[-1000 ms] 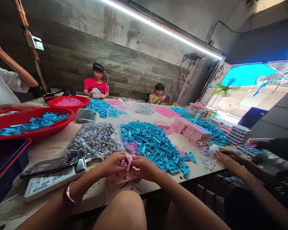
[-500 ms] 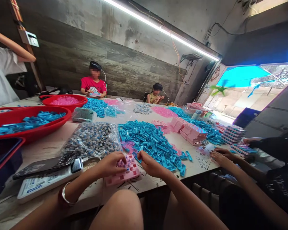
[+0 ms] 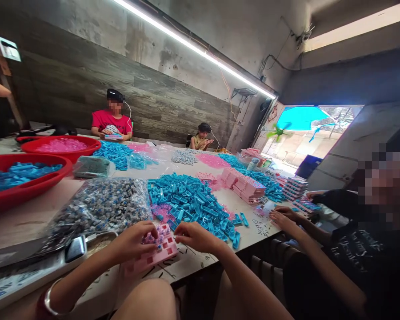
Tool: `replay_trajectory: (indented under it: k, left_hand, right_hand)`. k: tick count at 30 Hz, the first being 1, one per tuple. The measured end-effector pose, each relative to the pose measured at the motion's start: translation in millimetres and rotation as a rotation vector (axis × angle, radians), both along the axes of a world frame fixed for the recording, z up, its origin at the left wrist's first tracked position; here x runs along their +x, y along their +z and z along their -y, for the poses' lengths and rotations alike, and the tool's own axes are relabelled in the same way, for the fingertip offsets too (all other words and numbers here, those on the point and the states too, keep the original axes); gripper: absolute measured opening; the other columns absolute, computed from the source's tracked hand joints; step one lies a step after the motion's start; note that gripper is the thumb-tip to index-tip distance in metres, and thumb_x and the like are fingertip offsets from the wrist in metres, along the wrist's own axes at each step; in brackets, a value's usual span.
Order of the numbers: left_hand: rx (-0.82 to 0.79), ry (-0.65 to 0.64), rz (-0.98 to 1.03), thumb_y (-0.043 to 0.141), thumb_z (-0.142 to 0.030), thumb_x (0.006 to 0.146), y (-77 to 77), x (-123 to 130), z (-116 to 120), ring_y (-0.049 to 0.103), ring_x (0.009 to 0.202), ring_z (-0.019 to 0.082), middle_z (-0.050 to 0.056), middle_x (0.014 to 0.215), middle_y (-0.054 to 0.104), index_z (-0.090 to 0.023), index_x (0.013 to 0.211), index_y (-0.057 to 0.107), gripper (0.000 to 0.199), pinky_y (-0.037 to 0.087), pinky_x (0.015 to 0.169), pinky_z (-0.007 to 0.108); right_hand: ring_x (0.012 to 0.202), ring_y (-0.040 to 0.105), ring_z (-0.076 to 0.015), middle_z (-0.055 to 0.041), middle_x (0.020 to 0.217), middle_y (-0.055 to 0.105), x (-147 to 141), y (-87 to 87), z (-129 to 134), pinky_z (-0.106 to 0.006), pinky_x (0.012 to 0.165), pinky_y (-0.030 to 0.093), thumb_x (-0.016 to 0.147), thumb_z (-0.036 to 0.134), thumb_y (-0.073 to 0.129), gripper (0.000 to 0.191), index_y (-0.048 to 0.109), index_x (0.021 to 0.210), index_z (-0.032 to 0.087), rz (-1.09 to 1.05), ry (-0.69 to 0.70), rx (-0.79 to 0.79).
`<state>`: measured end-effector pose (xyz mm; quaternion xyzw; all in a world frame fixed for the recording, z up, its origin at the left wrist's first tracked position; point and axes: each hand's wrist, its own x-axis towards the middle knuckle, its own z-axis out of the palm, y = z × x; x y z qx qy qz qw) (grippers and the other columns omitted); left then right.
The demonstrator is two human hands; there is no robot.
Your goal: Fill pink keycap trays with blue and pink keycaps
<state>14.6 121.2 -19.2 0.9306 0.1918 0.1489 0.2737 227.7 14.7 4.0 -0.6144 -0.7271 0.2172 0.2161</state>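
A pink block [image 3: 166, 251] with square recesses lies at the table's near edge, and small clear-and-blue pieces sit in some of its far recesses. My left hand [image 3: 136, 242], bracelet at the wrist, curls over the block's left side. Its bent fingertips meet at the small pieces, and whatever they hold is hidden. Just right of the block, my right hand [image 3: 196, 235] hovers with thumb and forefinger apart, holding nothing visible. Beyond it spreads a heap of blue plastic cases [image 3: 190, 200]. A clear bag of small grey-and-blue parts [image 3: 102, 204] lies behind my left hand.
Red basins [image 3: 62, 178] stand at the left, above a scale [image 3: 26, 275]. Stacked pink blocks [image 3: 248, 189] lie farther right. A co-worker's hands [image 3: 285, 218] rest at the table edge on the right. Two people sit across the table.
The view has swung to the right, bringing more of the neighbouring co-worker into sight. My right hand's fingers have loosened from a closed pinch. My left hand stays over the pink block.
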Motion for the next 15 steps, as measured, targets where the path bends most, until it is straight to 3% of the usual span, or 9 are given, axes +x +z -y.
replay_trajectory:
  k: [6, 15]
  left_hand:
    - [-0.007, -0.012, -0.008, 0.055, -0.027, 0.076, -0.9, 1.2, -2.1, 0.052, 0.079, 0.017, 0.001, 0.085, 0.057, -0.018, 0.083, 0.06, 0.013, 0.038, 0.069, 0.025]
    - [-0.013, -0.008, -0.02, 0.052, -0.024, 0.075, -1.7, -1.1, -2.7, 0.052, 0.078, 0.017, 0.001, 0.086, 0.056, -0.019, 0.084, 0.059, 0.012, 0.038, 0.068, 0.024]
  right_hand:
    - [0.057, 0.057, -0.0093, 0.0043, 0.06, 0.061, 2.5, 2.2, 1.3, -0.017, 0.052, 0.039, 0.08, 0.025, 0.062, 0.011, 0.065, 0.088, 0.018, 0.055, 0.047, -0.244]
    - [0.057, 0.049, -0.0112, -0.0006, 0.068, 0.06, -1.3, -3.6, 1.4, -0.019, 0.044, 0.029, 0.072, 0.048, 0.064, 0.032, 0.066, 0.08, 0.017, 0.419, 0.106, -0.213]
